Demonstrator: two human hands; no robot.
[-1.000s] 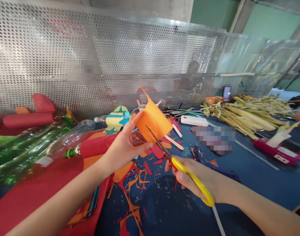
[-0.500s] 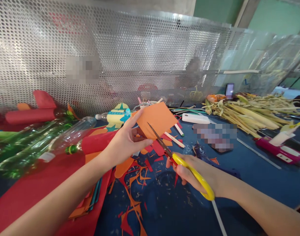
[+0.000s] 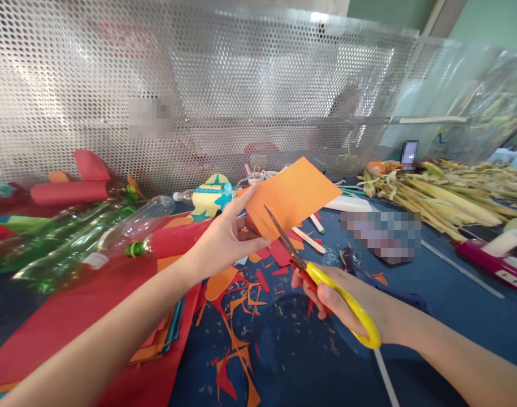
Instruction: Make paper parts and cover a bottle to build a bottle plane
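Observation:
My left hand pinches the left edge of a sheet of orange paper, holding it up above the table. My right hand is wrapped round the handles of a pair of scissors with one yellow and one red handle. The dark blades point up and left and overlap the lower left part of the sheet. Whether they have cut into it, I cannot tell. Orange and red paper scraps lie on the blue table below my hands.
At the left are green plastic bottles and large red paper. A bottle wrapped in yellow paper lies behind my left hand. Dried husks and a magenta power strip are at the right. A perforated metal screen stands behind.
The orange sheet has tilted and shows more of its face, its far corner reaching further right. The whole view has shifted slightly; both hands keep their holds.

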